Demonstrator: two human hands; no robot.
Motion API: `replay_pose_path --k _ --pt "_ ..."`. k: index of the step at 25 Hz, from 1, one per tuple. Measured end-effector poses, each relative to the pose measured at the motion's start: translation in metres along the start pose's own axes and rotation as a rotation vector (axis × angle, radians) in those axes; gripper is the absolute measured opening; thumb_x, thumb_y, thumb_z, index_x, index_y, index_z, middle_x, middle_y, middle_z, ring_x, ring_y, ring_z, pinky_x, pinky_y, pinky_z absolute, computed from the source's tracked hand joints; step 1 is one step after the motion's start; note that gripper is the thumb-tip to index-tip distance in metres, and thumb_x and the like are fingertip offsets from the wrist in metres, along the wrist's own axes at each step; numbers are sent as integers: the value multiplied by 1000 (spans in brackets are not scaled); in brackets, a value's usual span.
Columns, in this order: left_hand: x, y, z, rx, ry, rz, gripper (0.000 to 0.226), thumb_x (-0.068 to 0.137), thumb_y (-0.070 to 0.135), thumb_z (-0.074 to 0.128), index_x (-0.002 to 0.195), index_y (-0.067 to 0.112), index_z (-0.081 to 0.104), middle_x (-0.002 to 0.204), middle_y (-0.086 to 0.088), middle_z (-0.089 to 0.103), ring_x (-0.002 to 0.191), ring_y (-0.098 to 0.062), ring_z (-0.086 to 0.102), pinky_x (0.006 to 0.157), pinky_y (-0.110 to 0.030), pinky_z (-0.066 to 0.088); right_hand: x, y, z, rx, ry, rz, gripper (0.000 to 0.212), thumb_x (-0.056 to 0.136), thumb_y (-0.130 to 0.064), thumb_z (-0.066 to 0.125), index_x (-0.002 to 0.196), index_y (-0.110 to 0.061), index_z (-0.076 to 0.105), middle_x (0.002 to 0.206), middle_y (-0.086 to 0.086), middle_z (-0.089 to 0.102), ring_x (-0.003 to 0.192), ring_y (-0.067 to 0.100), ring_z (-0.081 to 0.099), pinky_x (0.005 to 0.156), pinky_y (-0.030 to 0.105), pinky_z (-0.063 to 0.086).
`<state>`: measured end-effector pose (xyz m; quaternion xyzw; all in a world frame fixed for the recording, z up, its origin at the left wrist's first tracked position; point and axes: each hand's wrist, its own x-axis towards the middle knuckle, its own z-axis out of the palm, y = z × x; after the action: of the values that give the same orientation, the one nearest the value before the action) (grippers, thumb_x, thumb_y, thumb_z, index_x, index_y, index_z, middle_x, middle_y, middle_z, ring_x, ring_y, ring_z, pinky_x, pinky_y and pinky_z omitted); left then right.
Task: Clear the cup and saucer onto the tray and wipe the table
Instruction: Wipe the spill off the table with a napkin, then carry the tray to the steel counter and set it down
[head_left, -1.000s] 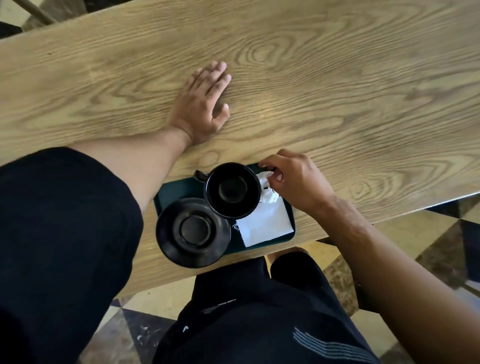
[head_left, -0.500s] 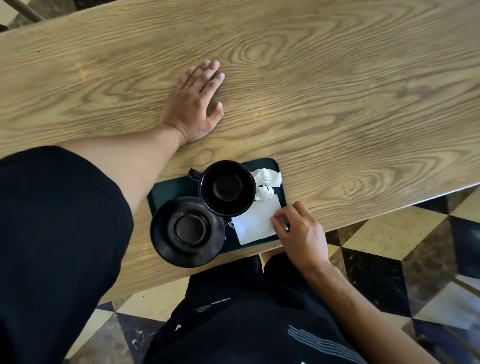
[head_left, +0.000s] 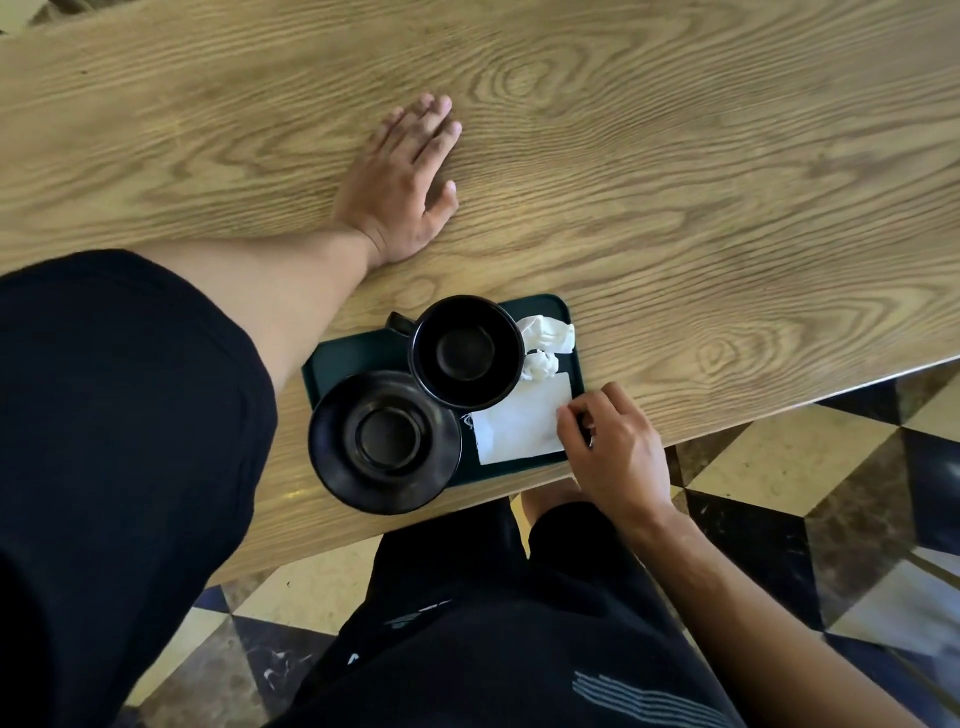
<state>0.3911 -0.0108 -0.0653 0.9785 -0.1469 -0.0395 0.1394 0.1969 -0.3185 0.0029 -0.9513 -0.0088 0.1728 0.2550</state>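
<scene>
R hand (head_left: 615, 449) at tray (head_left: 358, 348) edge.

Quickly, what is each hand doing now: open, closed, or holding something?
Left hand: open, flat on the table, holding nothing.
Right hand: fingers curled at the tray edge by the napkin; whether it grips cannot be told.

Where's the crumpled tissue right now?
The crumpled tissue lies on the dark green tray, at its far right corner, beside the black cup and above the flat napkin.
</scene>
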Motion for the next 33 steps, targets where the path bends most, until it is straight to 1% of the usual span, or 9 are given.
replay_pose_path --k 6,11,13,15,18,22,26,29,33 --pt "-30 0 -17 -79 -155 -89 66 104 41 26 160 7 33 171 -15 22 159 -31 16 130 -48 9 4 10 -10 0 -83 -40 36 102 -20 51 137 -13 52 126 5 61 115 24 59 94 41 53" --pt "-165 -38 -40 -170 -74 -559 50 110 27 40 153 4 45 168 -14 31 156 -33 26 127 -46 20 -5 40 -12 -186 -93 -83 44 107 -24 37 146 -8 49 147 11 50 131 34 47 111 47 41" --pt "-237 -33 -46 -179 -68 -797 48 109 19 47 155 5 44 169 -14 28 156 -33 25 126 -45 22 -11 54 -8 -324 -164 -111 53 105 -25 29 154 -7 39 161 11 34 148 34 31 122 48 31" --pt "-299 -4 -45 -173 -129 -941 55 106 16 51 158 5 38 171 -15 23 157 -33 20 126 -47 23 -13 63 -3 -429 -234 -167 63 99 -20 35 159 -3 26 166 14 21 156 34 14 126 49 22" --pt "-351 63 -31 -207 -252 -1052 67 102 18 56 161 5 27 173 -15 11 159 -32 11 126 -47 23 -17 60 -5 -456 -281 -171 69 97 -14 45 160 -2 20 165 16 17 155 36 11 127 49 20" --pt "-363 142 -11 -288 -303 -1093 74 100 27 59 162 5 23 173 -17 6 160 -32 6 128 -47 19 -22 54 -11 -428 -254 -202 60 90 -18 57 146 -6 40 149 17 35 136 37 35 116 48 37" --pt "-356 196 -1 -280 -342 -1115 75 101 35 56 162 7 22 172 -18 6 159 -32 5 128 -48 20 -38 48 -16 -448 -274 -266 60 85 -22 62 140 -6 44 139 17 41 124 38 42 111 47 40" --pt "-348 227 -1 -252 -305 -1104 65 101 33 54 157 9 34 168 -14 24 154 -32 23 123 -45 25 -52 48 -15 -475 -318 -255 50 90 -29 58 135 -9 52 134 15 47 120 33 44 108 42 41" --pt "-351 256 6 -303 -279 -930 38 100 29 52 134 13 59 137 -5 55 126 -26 52 107 -41 43 -72 42 -11 -434 -442 -233 30 98 -25 45 116 -7 62 120 14 61 112 34 58 94 43 48"
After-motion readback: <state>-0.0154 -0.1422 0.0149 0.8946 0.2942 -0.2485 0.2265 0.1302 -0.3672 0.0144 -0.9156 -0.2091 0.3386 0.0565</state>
